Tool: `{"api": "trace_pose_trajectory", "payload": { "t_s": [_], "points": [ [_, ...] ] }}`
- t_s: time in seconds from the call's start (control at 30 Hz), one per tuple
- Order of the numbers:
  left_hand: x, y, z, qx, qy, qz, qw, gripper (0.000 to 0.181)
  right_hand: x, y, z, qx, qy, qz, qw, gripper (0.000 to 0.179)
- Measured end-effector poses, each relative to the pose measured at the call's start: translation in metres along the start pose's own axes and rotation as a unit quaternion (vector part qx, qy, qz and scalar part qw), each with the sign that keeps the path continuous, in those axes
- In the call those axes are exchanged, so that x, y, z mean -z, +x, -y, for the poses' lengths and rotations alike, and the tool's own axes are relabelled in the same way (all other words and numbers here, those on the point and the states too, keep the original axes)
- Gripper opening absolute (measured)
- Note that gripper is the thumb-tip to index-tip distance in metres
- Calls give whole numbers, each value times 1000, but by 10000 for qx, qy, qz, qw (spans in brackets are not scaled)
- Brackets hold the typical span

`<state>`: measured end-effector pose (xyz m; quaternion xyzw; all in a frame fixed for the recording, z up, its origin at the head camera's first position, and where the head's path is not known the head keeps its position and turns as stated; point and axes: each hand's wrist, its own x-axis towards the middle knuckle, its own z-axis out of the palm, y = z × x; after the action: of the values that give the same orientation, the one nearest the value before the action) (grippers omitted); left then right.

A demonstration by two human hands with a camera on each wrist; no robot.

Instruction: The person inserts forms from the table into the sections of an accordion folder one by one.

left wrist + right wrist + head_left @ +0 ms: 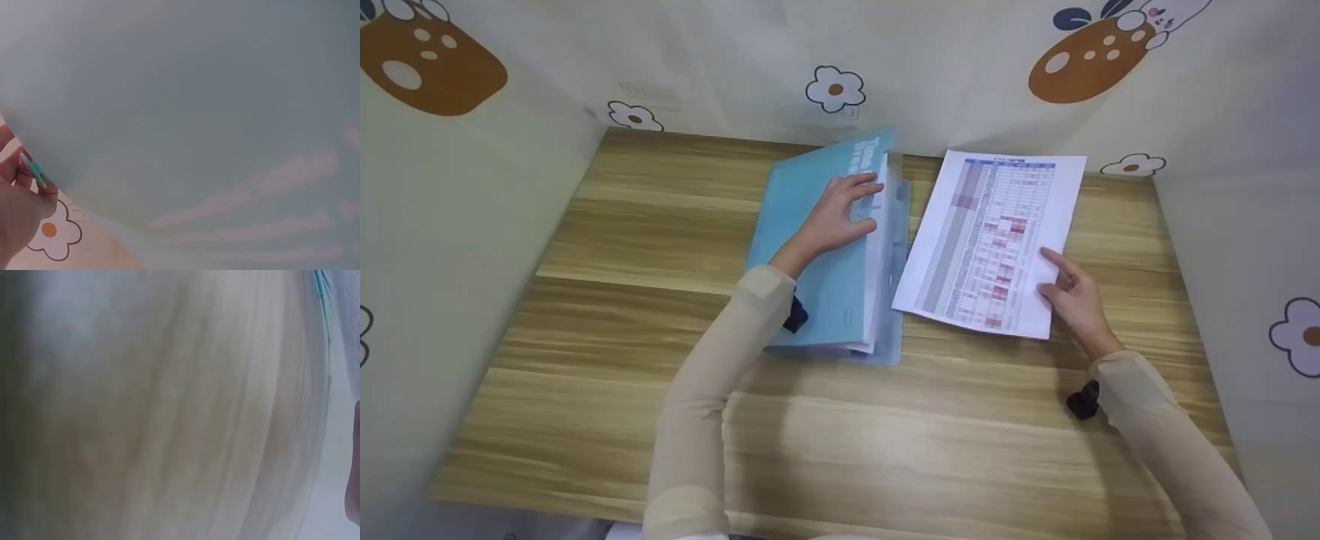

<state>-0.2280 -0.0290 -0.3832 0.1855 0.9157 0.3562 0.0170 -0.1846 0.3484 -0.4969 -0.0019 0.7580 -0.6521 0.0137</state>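
Note:
In the head view a light-blue folder [814, 225] lies partly open, white sheets [873, 307] showing along its right side. My left hand [836, 217] is over its upper cover, fingertips at the free edge. The left wrist view shows a small teal clip-like piece [34, 170] at these fingers, its exact kind unclear, with the cover [185, 129] filling most of that view. To the right my right hand [1072, 296] pinches the right edge of a white printed sheet [990, 240] with a coloured table. The sheet is tilted and overlaps the folder's right side.
The wooden table [660, 262] meets cloth-like walls printed with flowers [835, 88] at the back and both sides. A dark wrist camera [1084, 401] hangs under the right sleeve. The right wrist view holds mainly blurred wood tabletop [169, 405].

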Motion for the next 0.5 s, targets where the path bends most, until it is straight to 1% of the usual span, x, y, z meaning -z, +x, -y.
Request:
{"api": "trace_pose_trajectory", "payload": {
  "t_s": [0.07,0.13,0.2,0.3,0.5],
  "points": [
    [0,0,0,-10,-23,-39,10000,51,-2,-2,0,20,-79,3,10000,56],
    [-1,0,0,54,-22,-38,10000,51,-7,-7,9,-13,-351,-35,9994,56],
    [-1,0,0,67,-22,-35,10000,51,-10,-11,14,-157,-252,-4,9996,56],
    [-1,1,0,95,12,-6,10000,52,-14,-17,22,-343,-272,37,9990,56],
    [-1,0,-1,163,35,13,9999,52,-20,-23,26,-538,-357,-19,9979,58]
  ]
}}
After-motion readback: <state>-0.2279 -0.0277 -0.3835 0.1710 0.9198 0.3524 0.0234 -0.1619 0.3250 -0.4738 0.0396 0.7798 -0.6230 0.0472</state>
